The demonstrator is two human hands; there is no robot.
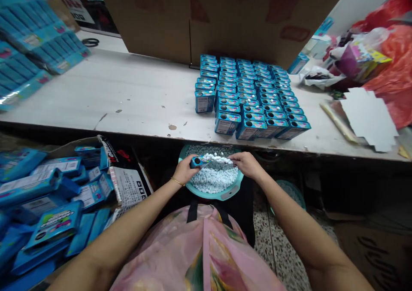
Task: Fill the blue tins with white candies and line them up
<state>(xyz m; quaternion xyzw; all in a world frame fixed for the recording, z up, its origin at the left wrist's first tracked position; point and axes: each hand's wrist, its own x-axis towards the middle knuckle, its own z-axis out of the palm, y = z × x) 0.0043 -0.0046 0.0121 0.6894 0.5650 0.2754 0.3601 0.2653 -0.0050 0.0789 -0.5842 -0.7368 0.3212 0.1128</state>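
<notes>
From the head view, here's the left forearm reaching up and in from the lower left, bracelet [178, 181] at the wrist, and the left hand [184, 171] has its fingers closed round a small blue box [197, 161]. That box is up over the left side of the turquoise basin [222, 195], just beyond the person's lap. Its narrow printed face looks up towards the camera, the long edge of that face running crosswise, right end towards the pellets [210, 177]; the body below is too hidden to judge the whole box's long axis.

Over on the other side, the right forearm angles in from the lower right, and the right hand [247, 164], fingertips pointing left, pinches a thin piece [234, 163], mostly covered by a white heap [216, 158]. That heap stretches across to the box, above the basin full of pellets.

And up on the table [144, 93], packed rows of upright boxes [227, 123], a few stray pellets on top, stand in front of a big carton [161, 25]. More blue boxes [54, 222] lie jumbled in an open carton at left; white card [370, 119] and a red bag [394, 68] are at right.
</notes>
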